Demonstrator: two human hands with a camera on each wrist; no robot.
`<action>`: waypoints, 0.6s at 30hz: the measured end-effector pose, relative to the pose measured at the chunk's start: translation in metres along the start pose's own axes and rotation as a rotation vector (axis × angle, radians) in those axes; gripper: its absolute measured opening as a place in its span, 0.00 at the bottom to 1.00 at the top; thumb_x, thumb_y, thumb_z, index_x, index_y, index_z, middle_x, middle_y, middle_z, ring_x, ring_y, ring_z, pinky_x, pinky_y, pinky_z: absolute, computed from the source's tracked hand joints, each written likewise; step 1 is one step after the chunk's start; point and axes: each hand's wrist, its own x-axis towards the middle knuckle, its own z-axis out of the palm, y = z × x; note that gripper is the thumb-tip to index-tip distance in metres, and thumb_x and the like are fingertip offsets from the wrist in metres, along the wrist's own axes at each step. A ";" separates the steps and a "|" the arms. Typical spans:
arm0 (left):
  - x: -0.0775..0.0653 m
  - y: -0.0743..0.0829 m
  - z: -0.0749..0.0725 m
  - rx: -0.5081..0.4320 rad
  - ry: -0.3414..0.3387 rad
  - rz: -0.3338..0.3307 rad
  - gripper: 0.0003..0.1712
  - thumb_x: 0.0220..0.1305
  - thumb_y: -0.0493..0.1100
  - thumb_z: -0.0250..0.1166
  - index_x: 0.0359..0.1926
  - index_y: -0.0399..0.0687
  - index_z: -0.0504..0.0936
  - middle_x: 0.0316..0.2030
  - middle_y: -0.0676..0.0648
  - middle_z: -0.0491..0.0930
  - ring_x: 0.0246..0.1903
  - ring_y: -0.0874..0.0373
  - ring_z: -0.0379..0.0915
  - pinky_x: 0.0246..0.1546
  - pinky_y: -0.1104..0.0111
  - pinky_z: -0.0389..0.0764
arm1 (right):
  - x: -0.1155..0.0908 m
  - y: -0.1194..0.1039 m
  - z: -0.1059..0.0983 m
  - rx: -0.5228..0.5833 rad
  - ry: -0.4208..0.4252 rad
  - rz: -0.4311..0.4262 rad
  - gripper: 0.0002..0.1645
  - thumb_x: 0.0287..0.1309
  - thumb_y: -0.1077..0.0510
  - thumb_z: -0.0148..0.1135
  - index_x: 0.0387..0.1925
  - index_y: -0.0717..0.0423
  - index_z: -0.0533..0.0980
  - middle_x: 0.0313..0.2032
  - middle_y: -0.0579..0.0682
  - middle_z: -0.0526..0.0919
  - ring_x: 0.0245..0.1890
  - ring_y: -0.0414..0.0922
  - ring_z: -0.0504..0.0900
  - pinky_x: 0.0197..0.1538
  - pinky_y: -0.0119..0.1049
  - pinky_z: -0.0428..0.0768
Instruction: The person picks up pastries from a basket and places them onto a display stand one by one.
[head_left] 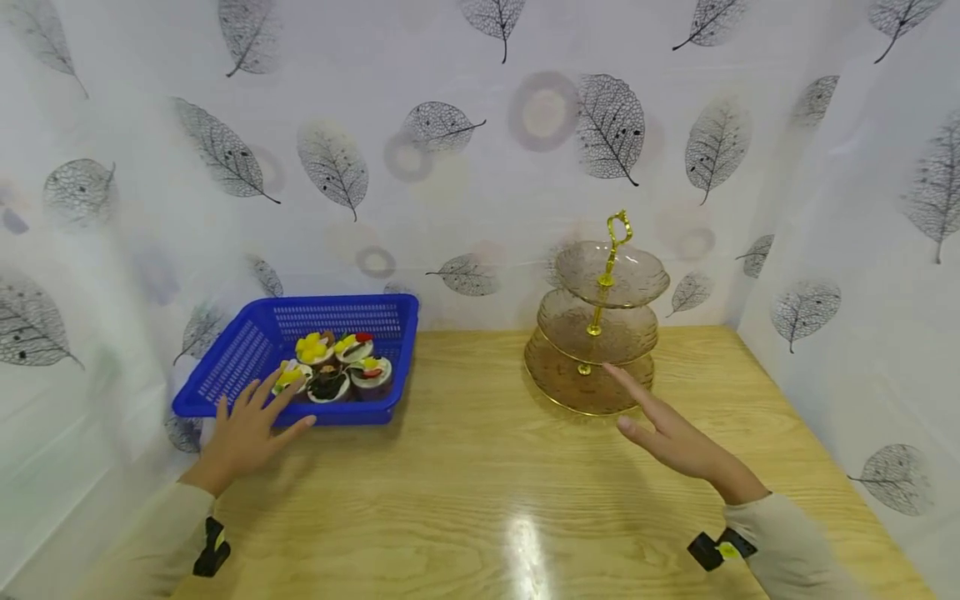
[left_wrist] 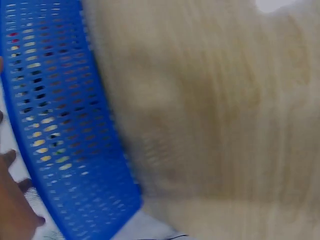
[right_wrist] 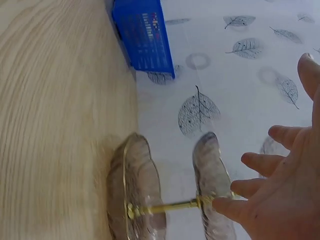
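A blue plastic basket (head_left: 405,358) stands at the left of the table with several small cupcakes (head_left: 330,383) in it, topped in yellow, red and dark pieces. My left hand (head_left: 251,433) hovers at the basket's front left edge, fingers spread and holding nothing. To the right stands a three-tier cake stand (head_left: 585,398) with clear, gold-rimmed plates and a gold post with a ring handle. Just in front of it is my right hand (head_left: 675,437), fingers extended, nothing held. The right wrist view shows the cake stand (right_wrist: 142,180) beside the right hand (right_wrist: 285,185).
The wood-grain table (head_left: 450,500) reaches back to a white curtain (head_left: 480,200) printed with grey leaves, which also hangs at both sides. Bare tabletop lies between the basket and the stand. Each sleeve carries a black wrist camera.
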 end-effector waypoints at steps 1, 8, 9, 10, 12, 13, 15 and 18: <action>0.000 0.000 0.002 -0.010 0.010 0.016 0.43 0.63 0.68 0.55 0.74 0.60 0.54 0.73 0.39 0.47 0.66 0.27 0.46 0.55 0.26 0.39 | 0.002 0.001 0.004 0.014 -0.003 -0.003 0.40 0.71 0.60 0.47 0.76 0.47 0.41 0.75 0.54 0.42 0.72 0.64 0.40 0.60 0.74 0.47; -0.002 0.000 0.013 -0.026 0.074 0.045 0.39 0.64 0.64 0.57 0.73 0.62 0.58 0.68 0.35 0.56 0.64 0.30 0.51 0.58 0.29 0.39 | 0.025 0.002 0.033 0.108 -0.031 -0.026 0.37 0.72 0.58 0.44 0.76 0.45 0.42 0.74 0.56 0.45 0.73 0.58 0.45 0.64 0.67 0.51; -0.002 0.000 0.015 -0.036 0.089 0.049 0.38 0.64 0.63 0.58 0.72 0.62 0.60 0.67 0.34 0.58 0.63 0.30 0.52 0.58 0.29 0.39 | 0.028 0.002 0.037 0.119 -0.036 -0.030 0.37 0.72 0.57 0.43 0.76 0.46 0.43 0.74 0.56 0.45 0.73 0.58 0.45 0.65 0.67 0.51; -0.003 -0.001 0.018 -0.045 0.106 0.052 0.37 0.64 0.62 0.58 0.71 0.61 0.61 0.66 0.34 0.60 0.63 0.30 0.53 0.58 0.29 0.39 | 0.031 0.002 0.040 0.124 -0.039 -0.033 0.36 0.73 0.57 0.43 0.76 0.46 0.43 0.75 0.56 0.45 0.73 0.58 0.45 0.65 0.66 0.51; -0.003 -0.002 0.023 -0.066 0.150 0.064 0.36 0.64 0.60 0.60 0.70 0.60 0.64 0.63 0.34 0.63 0.61 0.31 0.55 0.59 0.30 0.38 | 0.035 0.002 0.045 0.125 -0.040 -0.042 0.36 0.72 0.57 0.44 0.75 0.49 0.44 0.74 0.57 0.46 0.73 0.59 0.46 0.65 0.65 0.52; -0.003 -0.003 0.026 -0.077 0.181 0.071 0.34 0.63 0.58 0.62 0.68 0.59 0.66 0.62 0.34 0.65 0.60 0.31 0.56 0.59 0.30 0.39 | 0.037 0.002 0.047 0.130 -0.041 -0.045 0.36 0.73 0.57 0.44 0.75 0.50 0.44 0.74 0.57 0.46 0.73 0.59 0.46 0.65 0.65 0.51; -0.003 -0.005 0.032 -0.090 0.242 0.082 0.32 0.61 0.56 0.64 0.65 0.58 0.70 0.58 0.34 0.69 0.58 0.32 0.59 0.59 0.30 0.40 | 0.040 0.001 0.051 0.135 -0.045 -0.050 0.35 0.73 0.56 0.44 0.75 0.51 0.45 0.74 0.57 0.47 0.73 0.58 0.46 0.65 0.64 0.51; -0.004 -0.006 0.039 -0.098 0.310 0.090 0.29 0.61 0.56 0.64 0.61 0.56 0.74 0.53 0.34 0.72 0.54 0.32 0.62 0.58 0.31 0.41 | 0.043 0.001 0.056 0.142 -0.053 -0.059 0.35 0.73 0.56 0.43 0.75 0.53 0.45 0.74 0.57 0.48 0.73 0.57 0.47 0.65 0.64 0.51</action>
